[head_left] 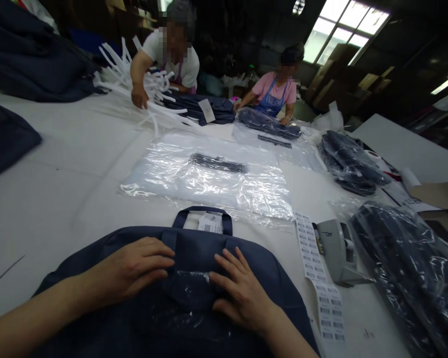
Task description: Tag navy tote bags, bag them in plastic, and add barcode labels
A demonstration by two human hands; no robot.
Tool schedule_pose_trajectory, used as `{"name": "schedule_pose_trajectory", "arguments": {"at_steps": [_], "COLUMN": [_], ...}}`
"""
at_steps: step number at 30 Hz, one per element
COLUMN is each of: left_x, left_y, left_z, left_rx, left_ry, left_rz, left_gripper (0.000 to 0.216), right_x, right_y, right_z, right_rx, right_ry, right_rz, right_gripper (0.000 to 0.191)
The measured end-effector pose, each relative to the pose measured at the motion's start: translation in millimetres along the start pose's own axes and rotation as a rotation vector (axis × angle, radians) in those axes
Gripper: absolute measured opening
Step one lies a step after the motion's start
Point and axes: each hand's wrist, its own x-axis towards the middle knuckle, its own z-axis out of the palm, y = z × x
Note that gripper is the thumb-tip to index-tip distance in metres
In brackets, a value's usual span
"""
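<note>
A navy fabric bag [194, 253] lies flat on the white table [59, 189] right in front of me, its handle and a white paper tag [210, 223] pointing away. My left hand [134, 268] rests palm down on the bag's left part, fingers slightly curled. My right hand [242, 293] lies flat on the bag to the right, fingers stretched toward a small clear plastic piece [188, 278] between the two hands. Neither hand grips anything.
A stack of clear plastic sleeves [212, 179] lies beyond the bag. A strip of barcode labels [319, 278] and a grey dispenser [338, 251] sit at right, beside bagged navy items [406, 268]. Two other people work at the far side, one handling white strips [134, 79].
</note>
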Motion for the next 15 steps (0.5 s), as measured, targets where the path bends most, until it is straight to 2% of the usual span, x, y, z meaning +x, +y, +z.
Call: {"name": "schedule_pose_trajectory", "arguments": {"at_steps": [1,3,5,7,10,13,15], "left_x": [12,45,86,128,182,207,207], "left_y": [-6,-20,-38,-57,-85,-102,-100], "left_z": [-5,-10,-5,11,43,56,47], "left_rx": [-0.015,-0.030,0.000,0.098,0.227,0.248,0.230], "left_ry": [0.020,0.036,0.035,-0.018,-0.166,-0.264,-0.244], "left_rz": [-0.031,-0.122,-0.220,-0.292,-0.359,-0.397,-0.405], "left_gripper": [0.024,0.026,0.029,0.032,0.044,0.035,0.031], "right_x": [-1,-3,-5,-6,-7,-12,-13], "right_y": [7,29,59,91,131,160,176], "right_z": [-6,-18,-28,-32,-30,-25,-21], "right_rx": [-0.023,-0.033,0.021,0.128,0.277,0.327,0.291], "right_ry": [0.109,0.296,0.359,0.281,0.067,-0.031,-0.024], "right_rz": [0.047,0.234,0.462,0.613,0.744,0.780,0.668], "right_gripper": [0.045,0.037,0.032,0.030,0.029,0.026,0.027]}}
